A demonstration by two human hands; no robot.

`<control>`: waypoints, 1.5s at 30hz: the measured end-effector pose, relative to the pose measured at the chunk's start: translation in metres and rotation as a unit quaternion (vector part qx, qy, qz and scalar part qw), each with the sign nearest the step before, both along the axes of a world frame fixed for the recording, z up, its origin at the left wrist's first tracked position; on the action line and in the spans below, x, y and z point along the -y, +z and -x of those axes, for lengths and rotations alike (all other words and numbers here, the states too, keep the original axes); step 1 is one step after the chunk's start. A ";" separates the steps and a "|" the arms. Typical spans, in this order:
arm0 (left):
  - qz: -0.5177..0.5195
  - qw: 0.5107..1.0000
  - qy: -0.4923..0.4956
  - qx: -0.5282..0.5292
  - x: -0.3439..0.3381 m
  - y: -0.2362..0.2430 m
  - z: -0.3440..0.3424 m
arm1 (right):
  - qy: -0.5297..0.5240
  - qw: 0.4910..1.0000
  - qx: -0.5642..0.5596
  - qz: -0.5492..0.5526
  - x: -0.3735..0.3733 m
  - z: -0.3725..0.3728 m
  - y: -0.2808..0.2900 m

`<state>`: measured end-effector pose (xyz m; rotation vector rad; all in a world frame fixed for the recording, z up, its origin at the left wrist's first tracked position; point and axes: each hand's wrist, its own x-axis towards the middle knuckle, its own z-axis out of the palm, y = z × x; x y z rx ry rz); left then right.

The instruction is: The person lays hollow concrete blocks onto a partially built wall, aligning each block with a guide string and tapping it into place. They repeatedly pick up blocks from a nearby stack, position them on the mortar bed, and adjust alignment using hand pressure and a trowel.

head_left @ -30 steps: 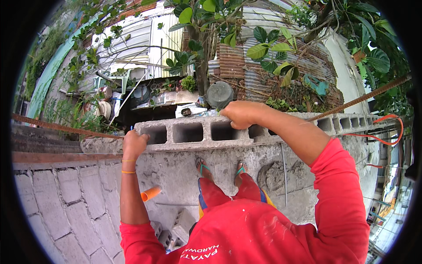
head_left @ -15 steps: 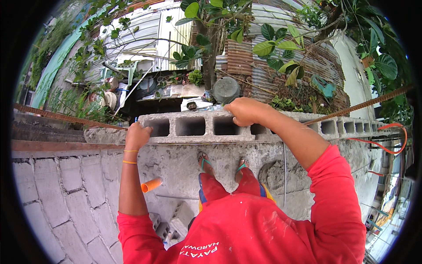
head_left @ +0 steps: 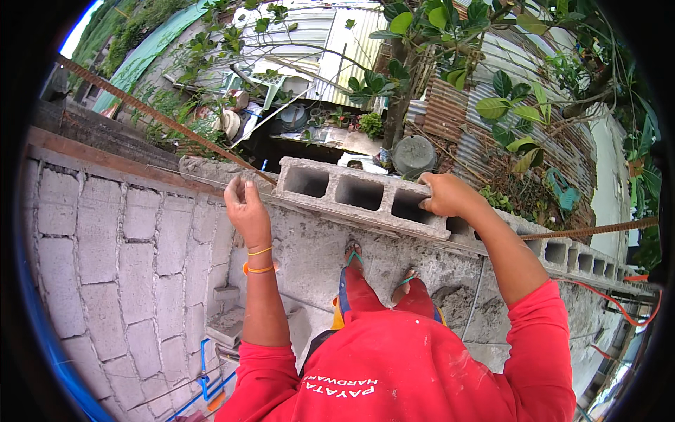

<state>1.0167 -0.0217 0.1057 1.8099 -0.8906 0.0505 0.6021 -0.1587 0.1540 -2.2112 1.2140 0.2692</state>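
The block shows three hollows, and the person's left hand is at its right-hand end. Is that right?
Not quite: in the head view, the right hand is at the right-hand end of the block; the left hand is beyond its left-hand end. The three hollows are correct.

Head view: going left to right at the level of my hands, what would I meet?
Mortared grey block wall → left hand → hollow concrete block → right hand, gripping that block near its right end → looped orange cord by the right rim.
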 end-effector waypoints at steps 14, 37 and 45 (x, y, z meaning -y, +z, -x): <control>-0.099 0.737 0.043 -0.667 0.014 -0.198 -0.001 | -0.042 0.997 0.027 -0.053 -0.003 0.007 0.009; 0.029 0.694 0.090 -0.714 -0.002 -0.252 0.088 | -0.090 0.983 0.152 -0.055 -0.017 0.015 0.019; -0.034 0.593 0.043 -0.803 -0.050 -0.221 0.146 | -0.089 0.980 0.173 -0.042 -0.015 0.022 0.020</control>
